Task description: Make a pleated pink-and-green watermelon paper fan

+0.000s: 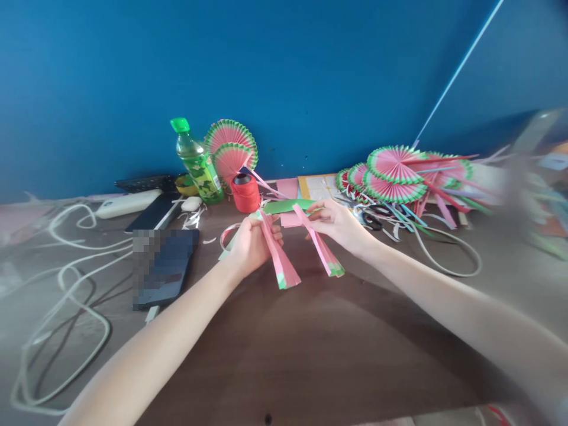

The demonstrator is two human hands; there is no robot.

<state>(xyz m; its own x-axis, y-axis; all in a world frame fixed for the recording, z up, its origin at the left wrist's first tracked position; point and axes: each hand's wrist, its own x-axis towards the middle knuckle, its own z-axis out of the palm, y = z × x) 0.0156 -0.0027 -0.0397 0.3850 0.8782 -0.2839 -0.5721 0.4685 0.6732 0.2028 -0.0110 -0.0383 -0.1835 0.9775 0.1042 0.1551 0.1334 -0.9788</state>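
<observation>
My left hand (pixel 254 244) is closed around a pleated strip of pink paper (pixel 280 255) with green ends, which hangs toward me and flares at the bottom. In my right hand (pixel 333 223) a second pleated pink strip (pixel 320 244) with a green tip is pinched between the fingers. Just behind both hands lies a flat green paper piece (pixel 286 206), with some pink paper (pixel 290 220) showing between the hands. A red spool of thread (pixel 245 193) stands close behind my left hand. A roll of clear tape (pixel 227 236) is partly hidden by that hand.
At the back stand a green-capped bottle (pixel 199 163) and pink-green paper fans (pixel 231 145). More folded fans (pixel 394 171) are piled at right, near black-handled scissors (pixel 371 218). A dark phone (pixel 171 269) and looping white cables (pixel 66 284) occupy the left.
</observation>
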